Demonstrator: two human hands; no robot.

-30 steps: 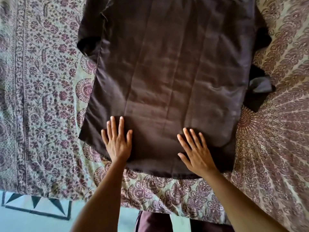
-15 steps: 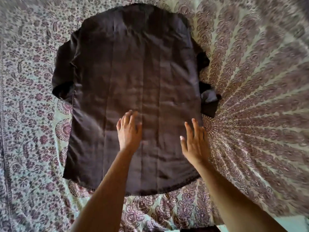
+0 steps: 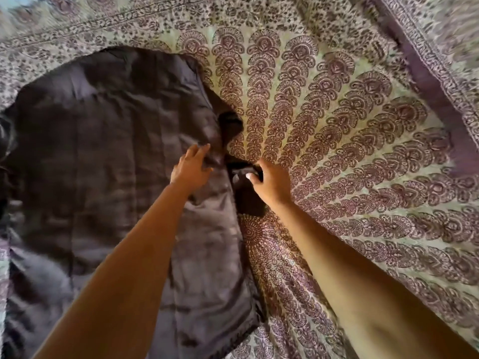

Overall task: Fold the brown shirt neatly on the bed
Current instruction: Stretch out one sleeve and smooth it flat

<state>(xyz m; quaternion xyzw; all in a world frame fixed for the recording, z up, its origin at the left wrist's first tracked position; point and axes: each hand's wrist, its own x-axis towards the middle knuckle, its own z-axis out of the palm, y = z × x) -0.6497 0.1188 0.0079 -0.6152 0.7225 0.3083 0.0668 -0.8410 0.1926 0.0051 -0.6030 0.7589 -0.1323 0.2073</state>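
While the as-yet-unfolded brown shirt (image 3: 103, 164) is being pressed flat on the bed (image 3: 350, 120) by the straight-fingered left hand (image 3: 191, 169), its sleeve (image 3: 247, 200) is being gripped just alongside by the right hand (image 3: 272, 185).

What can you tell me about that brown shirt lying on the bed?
The brown shirt is dark, matte cloth, lightly creased with long lengthwise fold lines, and no buttons show. It lies spread flat on the patterned bedspread, its left side running out of view. On its right side the sleeve sits bunched beside the body. The left hand rests on the body near that edge, and the right hand grips the sleeve.
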